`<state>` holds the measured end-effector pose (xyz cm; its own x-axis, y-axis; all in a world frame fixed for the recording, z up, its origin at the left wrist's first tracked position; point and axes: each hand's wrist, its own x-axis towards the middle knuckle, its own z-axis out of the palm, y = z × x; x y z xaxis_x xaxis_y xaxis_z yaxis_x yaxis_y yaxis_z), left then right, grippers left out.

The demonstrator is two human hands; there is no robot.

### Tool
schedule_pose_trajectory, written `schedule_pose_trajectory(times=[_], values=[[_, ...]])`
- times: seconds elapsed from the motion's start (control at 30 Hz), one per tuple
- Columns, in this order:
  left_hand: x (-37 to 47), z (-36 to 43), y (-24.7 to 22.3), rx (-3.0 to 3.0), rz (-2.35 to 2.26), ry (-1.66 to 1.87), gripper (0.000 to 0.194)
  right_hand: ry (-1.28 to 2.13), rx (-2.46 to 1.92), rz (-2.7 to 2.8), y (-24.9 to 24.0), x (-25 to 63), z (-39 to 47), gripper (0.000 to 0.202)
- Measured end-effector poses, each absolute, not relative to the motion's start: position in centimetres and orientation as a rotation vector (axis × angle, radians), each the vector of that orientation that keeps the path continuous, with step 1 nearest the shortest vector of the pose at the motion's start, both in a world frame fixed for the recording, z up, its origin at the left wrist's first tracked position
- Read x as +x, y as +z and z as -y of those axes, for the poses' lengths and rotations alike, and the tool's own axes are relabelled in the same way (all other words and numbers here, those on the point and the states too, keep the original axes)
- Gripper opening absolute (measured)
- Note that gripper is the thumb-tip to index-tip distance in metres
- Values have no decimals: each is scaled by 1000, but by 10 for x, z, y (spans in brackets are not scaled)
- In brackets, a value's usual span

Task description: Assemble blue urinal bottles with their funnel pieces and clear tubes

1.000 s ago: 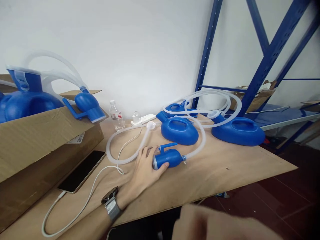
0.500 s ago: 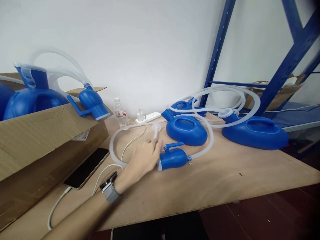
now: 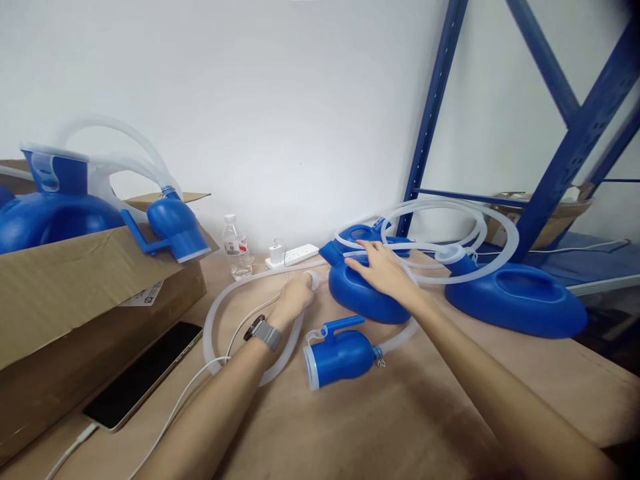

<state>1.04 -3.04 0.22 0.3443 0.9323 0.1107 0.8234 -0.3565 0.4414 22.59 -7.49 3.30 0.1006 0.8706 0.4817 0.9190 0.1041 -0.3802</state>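
My left hand [image 3: 296, 297], a watch on its wrist, closes on the end of a translucent tube [image 3: 214, 313] next to a round whitish cap [image 3: 315, 279]. Over a blue urinal bottle [image 3: 365, 297] reaches my right hand [image 3: 383, 268], its fingers apart near the bottle's handle and the tube; contact is unclear. A small blue urinal cup [image 3: 340, 359] with a handle lies on its side in front, joined to a tube. Another blue bottle [image 3: 520, 303] lies to the right, and one more [image 3: 367, 233] is partly hidden behind.
At left, an open cardboard box [image 3: 95, 280] holds more blue bottles, with another cup [image 3: 175, 223] hanging over its edge. A phone [image 3: 145, 373] on a cable, a water bottle [image 3: 237, 250] and a power strip [image 3: 295, 256] lie on the table. Blue shelving [image 3: 435, 100] stands behind right.
My right hand has come into view over the middle blue bottle. My left hand has moved from beside the small cup to the tube end and closed there. The camera view has shifted slightly.
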Motion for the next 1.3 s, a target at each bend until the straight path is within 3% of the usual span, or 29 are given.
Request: schedule_pose_trajectory(times=[0.1, 0.3, 0.53, 0.7, 0.93, 1.3], values=[[0, 15, 16, 2338, -1663, 471, 23, -209, -1907, 1851, 15, 220, 40, 62], [-41, -6, 64, 2341, -1777, 510, 57, -65, -1654, 2096, 20, 222, 19, 41], [-86, 2, 96, 2271, -1844, 545, 59, 300, -1314, 2168, 20, 232, -12, 43], [-89, 8, 102, 2433, -1689, 523, 44, 506, -1304, 2186, 31, 231, -9, 49], [-59, 12, 91, 2529, -1427, 320, 41, 547, -1354, 2227, 38, 228, 1, 56], [-57, 9, 81, 2664, -1247, 411, 41, 597, -1369, 2259, 37, 232, -2, 59]])
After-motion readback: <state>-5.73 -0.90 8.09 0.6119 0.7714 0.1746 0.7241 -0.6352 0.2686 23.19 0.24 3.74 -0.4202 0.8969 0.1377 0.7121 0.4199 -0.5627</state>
